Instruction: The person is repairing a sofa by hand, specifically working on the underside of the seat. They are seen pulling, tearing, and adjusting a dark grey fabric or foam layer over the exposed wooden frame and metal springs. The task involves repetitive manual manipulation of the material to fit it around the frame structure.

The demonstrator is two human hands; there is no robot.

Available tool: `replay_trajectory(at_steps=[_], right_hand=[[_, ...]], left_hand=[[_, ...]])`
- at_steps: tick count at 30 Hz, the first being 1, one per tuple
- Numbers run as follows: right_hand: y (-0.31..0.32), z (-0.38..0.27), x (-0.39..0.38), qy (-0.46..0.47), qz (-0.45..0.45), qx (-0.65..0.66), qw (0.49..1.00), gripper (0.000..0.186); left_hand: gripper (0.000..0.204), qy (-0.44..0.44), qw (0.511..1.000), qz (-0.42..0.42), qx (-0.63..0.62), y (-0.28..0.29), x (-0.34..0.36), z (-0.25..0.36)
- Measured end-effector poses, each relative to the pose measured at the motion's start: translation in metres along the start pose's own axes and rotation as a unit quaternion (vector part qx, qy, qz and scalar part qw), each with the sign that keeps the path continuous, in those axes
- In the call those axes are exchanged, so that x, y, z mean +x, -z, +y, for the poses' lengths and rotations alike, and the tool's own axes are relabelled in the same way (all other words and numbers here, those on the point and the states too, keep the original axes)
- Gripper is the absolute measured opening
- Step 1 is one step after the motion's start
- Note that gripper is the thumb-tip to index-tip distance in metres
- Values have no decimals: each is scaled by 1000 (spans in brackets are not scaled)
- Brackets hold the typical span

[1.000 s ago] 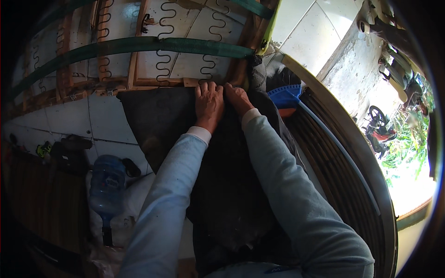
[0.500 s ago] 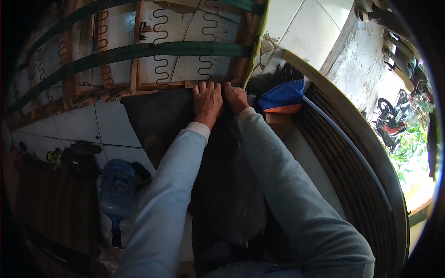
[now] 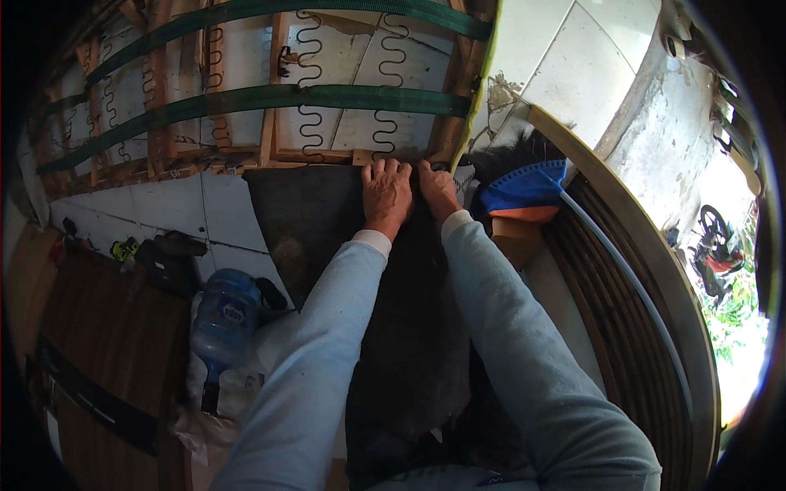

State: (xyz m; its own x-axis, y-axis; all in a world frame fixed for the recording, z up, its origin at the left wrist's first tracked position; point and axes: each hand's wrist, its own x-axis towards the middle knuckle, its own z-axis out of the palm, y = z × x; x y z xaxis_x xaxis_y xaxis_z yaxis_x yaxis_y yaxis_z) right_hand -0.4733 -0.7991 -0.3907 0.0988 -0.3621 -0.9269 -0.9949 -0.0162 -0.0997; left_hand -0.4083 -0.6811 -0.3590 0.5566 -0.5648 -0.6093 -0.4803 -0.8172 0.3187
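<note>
A dark, worn sheet of fabric (image 3: 307,221) hangs down toward me from the near rail of a wooden seat frame (image 3: 270,123). The frame carries zigzag springs (image 3: 385,127) and green webbing straps (image 3: 327,96). My left hand (image 3: 387,196) has its fingers curled over the top edge of the fabric at the rail. Just to its right, my right hand (image 3: 440,190) pinches the same edge near the frame's corner, thumb toward the left hand. The fingertips of both are partly hidden by the rail.
At right, a blue broom (image 3: 524,186) with dark bristles leans by a slatted wooden piece (image 3: 606,303). A blue water jug (image 3: 225,315) lies at left near a black case (image 3: 168,266). White tiles (image 3: 565,65) cover the floor; a motorcycle (image 3: 716,250) stands outside.
The whole view has shifted, so the frame, hands and jug appear slightly farther right and lower. Both hands keep their places on the fabric's edge.
</note>
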Motion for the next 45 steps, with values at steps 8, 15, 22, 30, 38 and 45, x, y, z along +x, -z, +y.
replay_trajectory(at_steps=[8, 15, 22, 30, 38, 45], right_hand=[[9, 17, 15, 22, -14, -17, 1000, 87], [2, 16, 16, 115, 7, -93, 989, 69], [-12, 35, 25, 169, 39, -161, 972, 42], [0, 23, -13, 4, 77, 72, 994, 54], [-35, 19, -110, -22, 152, 17, 988, 54], [-33, 37, -93, -11, 98, 105, 990, 56]], left_hand=[[27, 2, 999, -32, -6, 15, 3, 18], [28, -12, 999, -26, 22, 17, 16, 20], [28, -97, 995, -33, 9, 27, 32, 13], [26, -112, 982, -150, -33, 25, 20, 3], [27, -133, 960, -150, -197, 42, -36, -37], [38, -96, 986, -69, -120, 45, 5, -10]])
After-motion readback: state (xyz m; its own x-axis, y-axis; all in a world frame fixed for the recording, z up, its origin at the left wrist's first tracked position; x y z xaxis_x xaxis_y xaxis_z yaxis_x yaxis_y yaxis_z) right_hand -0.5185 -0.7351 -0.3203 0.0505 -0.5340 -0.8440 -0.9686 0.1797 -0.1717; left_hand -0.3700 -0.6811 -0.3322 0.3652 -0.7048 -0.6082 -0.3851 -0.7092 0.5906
